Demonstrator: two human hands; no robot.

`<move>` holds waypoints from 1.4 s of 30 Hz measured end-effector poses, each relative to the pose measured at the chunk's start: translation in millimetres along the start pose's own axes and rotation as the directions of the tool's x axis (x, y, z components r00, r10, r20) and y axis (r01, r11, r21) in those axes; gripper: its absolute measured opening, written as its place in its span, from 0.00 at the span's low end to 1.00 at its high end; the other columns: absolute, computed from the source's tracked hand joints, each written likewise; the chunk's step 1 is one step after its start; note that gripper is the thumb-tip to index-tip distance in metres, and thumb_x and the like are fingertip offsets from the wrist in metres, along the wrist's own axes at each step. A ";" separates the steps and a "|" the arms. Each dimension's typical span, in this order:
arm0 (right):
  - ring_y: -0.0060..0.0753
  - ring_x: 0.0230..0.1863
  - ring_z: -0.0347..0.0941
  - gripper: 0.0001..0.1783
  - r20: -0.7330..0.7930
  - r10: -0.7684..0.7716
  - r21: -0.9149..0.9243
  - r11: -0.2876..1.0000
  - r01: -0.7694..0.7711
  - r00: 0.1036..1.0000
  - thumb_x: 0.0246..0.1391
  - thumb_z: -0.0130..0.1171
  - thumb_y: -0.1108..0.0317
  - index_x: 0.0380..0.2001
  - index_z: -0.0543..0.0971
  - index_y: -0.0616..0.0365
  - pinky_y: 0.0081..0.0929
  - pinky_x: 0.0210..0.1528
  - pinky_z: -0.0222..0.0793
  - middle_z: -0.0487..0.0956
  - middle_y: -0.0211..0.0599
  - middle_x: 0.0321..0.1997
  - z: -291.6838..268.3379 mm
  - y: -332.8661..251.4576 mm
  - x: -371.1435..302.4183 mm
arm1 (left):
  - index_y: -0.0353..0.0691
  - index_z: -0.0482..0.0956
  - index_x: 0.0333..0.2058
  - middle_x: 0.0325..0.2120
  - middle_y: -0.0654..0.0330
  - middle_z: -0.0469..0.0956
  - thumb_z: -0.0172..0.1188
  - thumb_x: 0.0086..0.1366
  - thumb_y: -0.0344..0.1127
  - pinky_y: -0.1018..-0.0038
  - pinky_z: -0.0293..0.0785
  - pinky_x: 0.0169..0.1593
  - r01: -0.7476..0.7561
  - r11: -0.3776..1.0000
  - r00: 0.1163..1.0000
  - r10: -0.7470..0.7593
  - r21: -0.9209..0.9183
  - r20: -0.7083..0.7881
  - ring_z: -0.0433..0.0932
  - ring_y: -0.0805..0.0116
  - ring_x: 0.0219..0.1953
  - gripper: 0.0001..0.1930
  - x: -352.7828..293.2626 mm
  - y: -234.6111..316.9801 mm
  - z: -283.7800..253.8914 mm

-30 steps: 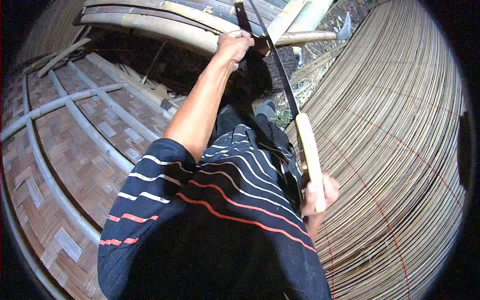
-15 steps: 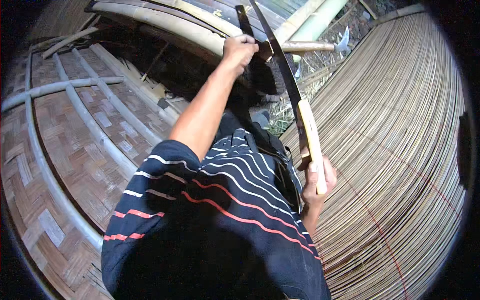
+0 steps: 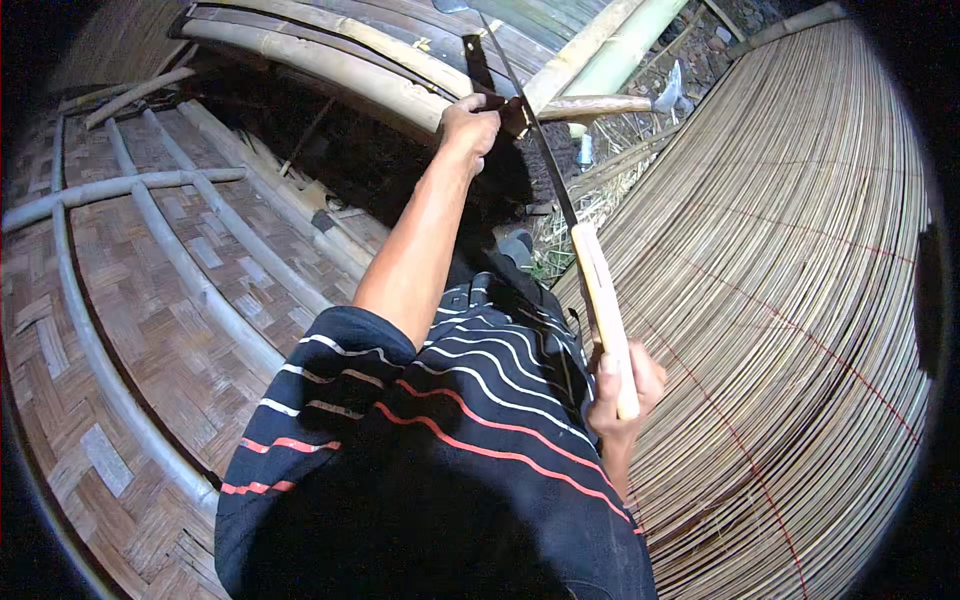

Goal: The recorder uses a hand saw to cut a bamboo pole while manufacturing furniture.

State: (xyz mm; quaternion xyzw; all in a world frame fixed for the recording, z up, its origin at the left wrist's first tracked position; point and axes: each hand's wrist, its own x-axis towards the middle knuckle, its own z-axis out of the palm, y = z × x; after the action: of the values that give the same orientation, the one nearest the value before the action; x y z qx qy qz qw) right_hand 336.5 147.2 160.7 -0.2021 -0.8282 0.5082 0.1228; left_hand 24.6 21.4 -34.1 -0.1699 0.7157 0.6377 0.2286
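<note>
Gripping the likely light, springy saw (image 3: 577,229) by its handle (image 3: 600,290), right of centre, suits the right hand (image 3: 607,403); the left hand (image 3: 470,132), upper centre, is closed, contents unclear.

since half a second ago, has drawn the saw (image 3: 592,260) back toward the lower edge with the right hand (image 3: 628,382), has dropped the left hand (image 3: 468,132) slightly within the upper middle, and now has a rounded grey object (image 3: 452,5) in view at the top edge.
</note>
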 end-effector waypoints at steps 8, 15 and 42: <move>0.32 0.16 0.67 0.12 -0.026 0.084 0.023 0.996 -0.083 0.996 0.53 0.61 0.65 0.23 0.77 0.65 0.30 0.22 0.60 0.71 0.38 0.17 -11.0 -4.8 -8.5 | 0.35 0.80 0.54 0.35 0.58 0.85 0.68 0.59 0.26 0.70 0.76 0.38 0.065 0.995 0.997 -0.061 0.075 -0.049 0.81 0.69 0.34 0.22 26.5 2.3 -4.3; 0.35 0.13 0.64 0.12 -0.001 -0.019 -0.046 0.999 0.019 1.000 0.54 0.60 0.66 0.27 0.79 0.66 0.32 0.21 0.59 0.69 0.38 0.16 -16.0 2.9 -4.0 | 0.32 0.82 0.50 0.35 0.58 0.84 0.68 0.58 0.25 0.74 0.76 0.38 0.074 0.996 0.997 -0.074 0.043 0.002 0.81 0.70 0.34 0.19 22.6 -2.7 -3.8; 0.26 0.14 0.69 0.15 0.041 -0.022 0.105 0.994 0.018 0.999 0.56 0.59 0.61 0.26 0.81 0.65 0.25 0.19 0.60 0.74 0.33 0.16 -2.5 26.2 29.2 | 0.39 0.80 0.26 0.15 0.71 0.68 0.62 0.52 0.22 0.74 0.54 0.19 -0.048 0.998 0.990 0.041 -0.045 -0.138 0.62 0.80 0.16 0.03 -5.7 15.5 9.5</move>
State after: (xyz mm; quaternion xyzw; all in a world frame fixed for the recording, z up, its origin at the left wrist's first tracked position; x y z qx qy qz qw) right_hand 317.1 173.1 138.4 -0.1763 -0.8047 0.5539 0.1208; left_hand 22.1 32.5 -18.9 -0.2026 0.7176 0.6467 0.1604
